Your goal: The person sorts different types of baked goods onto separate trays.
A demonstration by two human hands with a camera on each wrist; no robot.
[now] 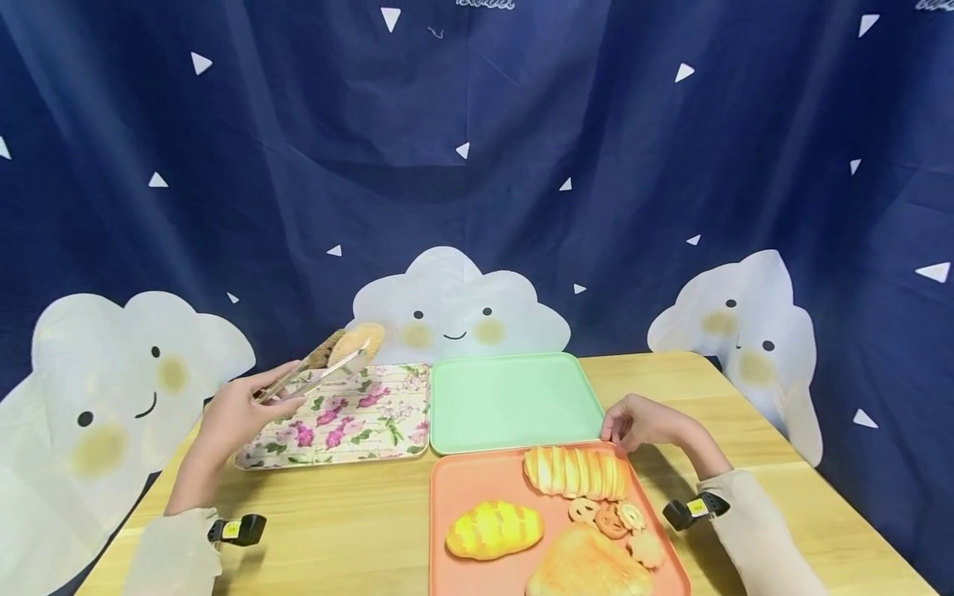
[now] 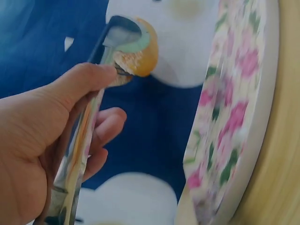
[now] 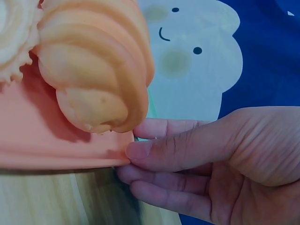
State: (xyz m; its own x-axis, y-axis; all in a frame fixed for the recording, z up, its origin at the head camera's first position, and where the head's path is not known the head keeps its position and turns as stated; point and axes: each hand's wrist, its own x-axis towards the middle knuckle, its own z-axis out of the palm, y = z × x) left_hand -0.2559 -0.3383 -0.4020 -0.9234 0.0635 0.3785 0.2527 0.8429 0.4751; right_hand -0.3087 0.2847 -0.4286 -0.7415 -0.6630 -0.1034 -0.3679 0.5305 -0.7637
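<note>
Gripping metal tongs (image 1: 309,374) that clamped a round biscuit (image 1: 358,342) clear above the floral tray's (image 1: 328,443) far edge, the left hand (image 1: 238,414) kept it aloft, while the right hand (image 1: 644,422) pinched the orange tray's (image 1: 462,488) far right corner, seemingly steadying it.

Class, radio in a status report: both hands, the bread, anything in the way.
Left hand grips tongs holding a round bun above the floral tray. Right hand pinches the orange tray corner. Nothing blocking the floral tray.
</note>
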